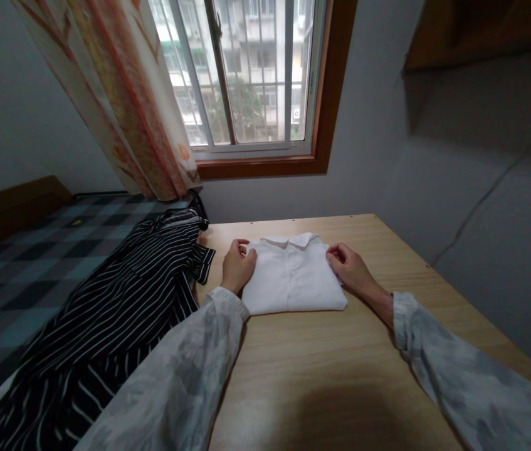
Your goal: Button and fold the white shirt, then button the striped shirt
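A white collared shirt [293,282] lies folded into a flat rectangle on the wooden table [321,357], its collar toward the window and its button strip facing up. At its left edge, near the collar, my left hand [239,266] grips the cloth between thumb and curled fingers. My right hand [350,269] pinches the opposite edge just below the right shoulder. The fingertips of both hands are partly hidden by the cloth and the hands themselves.
Left of the table, a black-and-white striped garment [138,294] is heaped on a bed with a checked cover [15,275], partly reaching the table edge. A patterned curtain [128,94] hangs beside the barred window [251,75]. A wooden shelf [481,37] juts out at upper right.
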The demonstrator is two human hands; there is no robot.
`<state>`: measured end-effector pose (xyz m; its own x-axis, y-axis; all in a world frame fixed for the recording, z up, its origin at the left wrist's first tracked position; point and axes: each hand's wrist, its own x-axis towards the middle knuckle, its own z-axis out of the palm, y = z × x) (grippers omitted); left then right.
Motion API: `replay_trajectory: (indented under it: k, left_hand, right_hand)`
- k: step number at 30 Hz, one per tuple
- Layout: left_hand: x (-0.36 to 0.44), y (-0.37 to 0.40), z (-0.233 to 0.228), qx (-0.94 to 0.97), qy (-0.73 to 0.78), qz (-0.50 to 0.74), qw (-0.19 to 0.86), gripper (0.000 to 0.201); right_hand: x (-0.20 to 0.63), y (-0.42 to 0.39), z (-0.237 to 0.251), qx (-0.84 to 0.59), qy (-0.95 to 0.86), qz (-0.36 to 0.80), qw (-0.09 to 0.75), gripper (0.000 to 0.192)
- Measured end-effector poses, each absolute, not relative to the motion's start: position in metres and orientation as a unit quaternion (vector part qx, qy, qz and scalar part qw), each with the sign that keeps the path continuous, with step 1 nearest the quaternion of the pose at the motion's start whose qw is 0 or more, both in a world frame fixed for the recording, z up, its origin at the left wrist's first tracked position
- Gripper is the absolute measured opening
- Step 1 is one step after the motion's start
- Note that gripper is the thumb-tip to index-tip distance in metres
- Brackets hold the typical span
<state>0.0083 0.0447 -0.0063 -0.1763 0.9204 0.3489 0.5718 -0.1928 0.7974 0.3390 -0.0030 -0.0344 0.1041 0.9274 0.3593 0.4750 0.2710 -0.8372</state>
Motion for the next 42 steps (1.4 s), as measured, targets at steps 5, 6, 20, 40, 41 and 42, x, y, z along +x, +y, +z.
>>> replay_trajectory:
  k: [5, 6, 20, 40, 41, 42]
  left_hand:
    - [0.007, 0.045, -0.009, 0.630, 0.579, 0.483, 0.187, 0.026]
    - [0.008, 0.045, -0.010, 0.628, 0.575, 0.490, 0.185, 0.025]
    - [0.009, 0.046, -0.009, 0.616, 0.567, 0.511, 0.192, 0.027]
    - [0.009, 0.048, -0.011, 0.612, 0.583, 0.501, 0.188, 0.028]
    - [0.008, 0.048, -0.011, 0.607, 0.585, 0.507, 0.181, 0.026]
    - [0.008, 0.049, -0.011, 0.604, 0.586, 0.514, 0.168, 0.026]
  right_hand:
    - [0.347, -0.030, -0.034, -0.486, -0.644, 0.345, 0.480, 0.034]
    - [0.346, -0.032, -0.033, -0.471, -0.646, 0.364, 0.478, 0.036]
    - [0.336, -0.027, -0.033, -0.518, -0.637, 0.239, 0.519, 0.020]
    - [0.354, -0.019, -0.049, -0.581, -0.768, 0.008, 0.270, 0.055]
    - [0.354, -0.019, -0.049, -0.587, -0.765, 0.007, 0.264, 0.055]
    - [0.354, -0.019, -0.050, -0.595, -0.760, 0.006, 0.262, 0.055]
